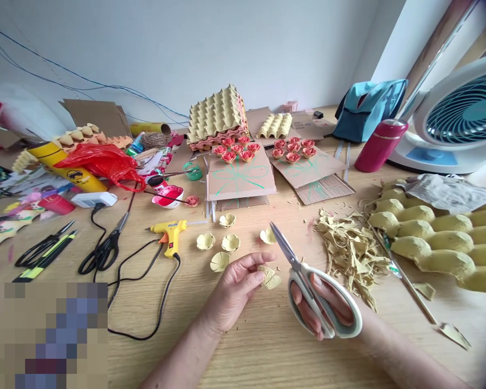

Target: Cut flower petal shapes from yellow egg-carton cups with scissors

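Note:
My left hand [238, 286] pinches a pale yellow egg-carton piece [270, 277] cut with petal-like lobes, between thumb and fingers. Just to its right, my right hand [318, 310] grips a pair of scissors [308, 281] with white and grey handles. Its fingers pass through the loops, and the blades look closed, pointing up and away to the left. Beyond my left hand lie several yellow carton flower cups [230, 242]. One more flower cup [268, 236] sits near the scissor tips. A pile of carton scraps [344, 248] lies beyond my right hand.
A yellow glue gun [170, 236] with its black cord lies left, near black-handled scissors [101, 251]. Behind are red paper flowers [238, 149] on cardboard [243, 181] and stacked egg trays [216, 116]. At right are an egg tray [433, 232], a magenta bottle [380, 146] and a fan [465, 113].

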`<state>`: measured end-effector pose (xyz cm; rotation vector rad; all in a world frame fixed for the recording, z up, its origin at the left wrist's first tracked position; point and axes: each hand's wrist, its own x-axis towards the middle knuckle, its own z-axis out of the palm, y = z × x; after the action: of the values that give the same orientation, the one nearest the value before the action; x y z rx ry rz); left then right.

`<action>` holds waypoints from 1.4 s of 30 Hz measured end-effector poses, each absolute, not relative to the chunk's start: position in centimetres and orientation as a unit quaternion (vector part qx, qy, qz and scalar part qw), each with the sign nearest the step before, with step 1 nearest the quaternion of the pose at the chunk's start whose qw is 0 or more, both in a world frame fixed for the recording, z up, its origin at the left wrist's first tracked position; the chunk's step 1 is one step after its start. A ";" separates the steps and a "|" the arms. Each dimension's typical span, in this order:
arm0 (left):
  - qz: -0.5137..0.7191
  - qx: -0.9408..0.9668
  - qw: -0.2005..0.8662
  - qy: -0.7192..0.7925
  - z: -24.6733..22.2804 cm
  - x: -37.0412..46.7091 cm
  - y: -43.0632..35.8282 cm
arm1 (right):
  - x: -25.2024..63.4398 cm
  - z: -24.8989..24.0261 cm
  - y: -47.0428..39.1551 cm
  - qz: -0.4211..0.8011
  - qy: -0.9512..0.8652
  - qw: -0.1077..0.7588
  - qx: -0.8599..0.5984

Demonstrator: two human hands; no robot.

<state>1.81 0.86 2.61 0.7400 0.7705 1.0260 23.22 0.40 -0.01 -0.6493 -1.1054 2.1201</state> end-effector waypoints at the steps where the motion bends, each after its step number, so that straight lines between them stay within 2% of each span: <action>1: 0.480 0.343 0.721 0.364 2.6 1.9 0.9 | 23.3 0.1 0.5 0.791 -0.442 0.332 -0.262; 6: 0.543 0.366 0.638 0.405 2.3 1.9 1.2 | 24.1 1.8 0.1 0.672 -0.575 0.301 -0.356; 14: 0.576 0.381 0.574 0.440 2.2 2.2 1.5 | 24.0 3.1 0.0 0.332 -0.815 0.137 -0.456; 19: 0.592 0.347 0.575 0.446 1.9 2.0 1.3 | 24.0 1.9 0.2 0.210 -0.867 0.154 -0.425; 29: 0.586 0.342 0.599 0.426 1.9 1.9 1.3 | 23.8 1.6 0.3 0.157 -0.872 0.170 -0.431; 42: 0.550 0.351 0.643 0.401 2.5 2.5 1.1 | 23.8 1.8 0.2 0.174 -0.874 0.158 -0.424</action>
<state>2.48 1.08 2.52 0.7984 0.9124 1.2534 23.77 0.22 1.83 -1.2138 -2.5016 0.4991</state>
